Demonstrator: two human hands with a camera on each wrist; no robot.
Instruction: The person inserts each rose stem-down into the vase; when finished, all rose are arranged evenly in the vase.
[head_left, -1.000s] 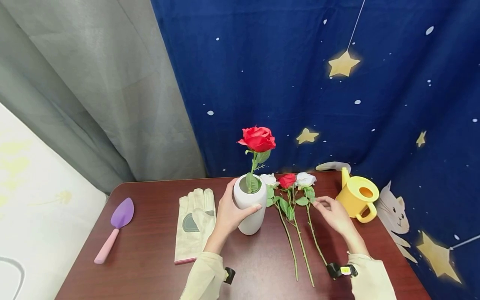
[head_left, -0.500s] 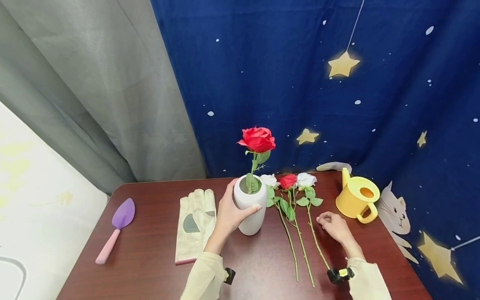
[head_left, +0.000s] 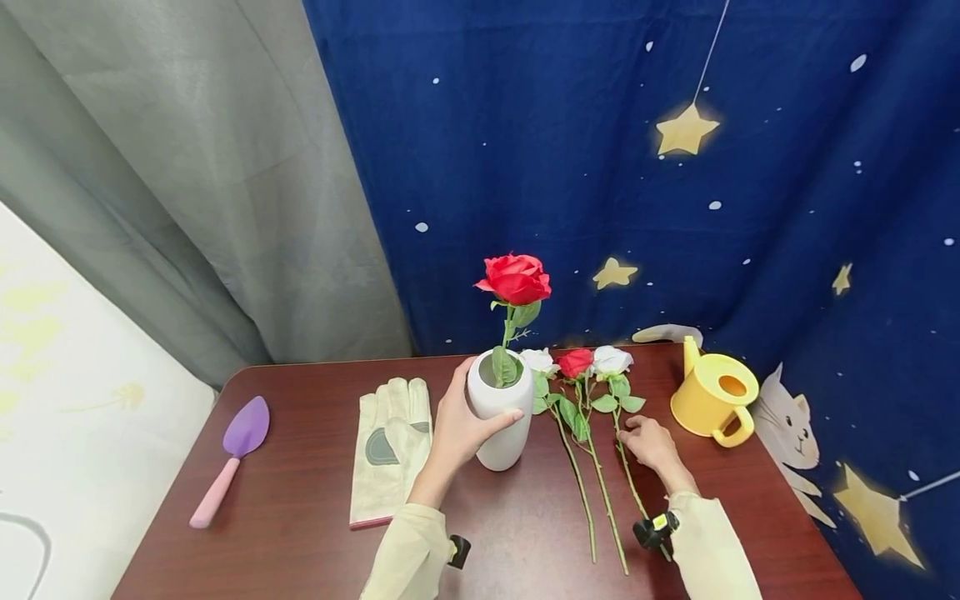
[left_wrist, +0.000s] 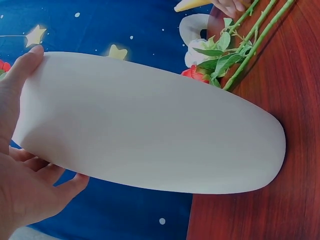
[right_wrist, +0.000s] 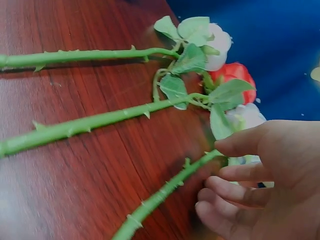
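1. The left hand (head_left: pixel 461 423) had its fingers wrapped around the white vase (head_left: pixel 501 403), apparently steadying it upright on the bench (head_left: pixel 300 500); a red rose (head_left: pixel 515 280) stood inside.
2. The right hand (head_left: pixel 651 443) held its fingers slightly parted about the rightmost stem (right_wrist: pixel 162 193); contact was unclear.
3. Three loose roses lay side by side, perhaps for easy reach.
4. No writing was readable.

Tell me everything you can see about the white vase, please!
The vase is plain, white and smooth, maybe ceramic. It is tall, with rounded sides and a round open mouth. It looks upright, its base seeming to rest on the brown table, beside three flowers lying there. The left hand grips its upper part. One red rose stands in it, bloom well above the rim, with a green leaf at the mouth.
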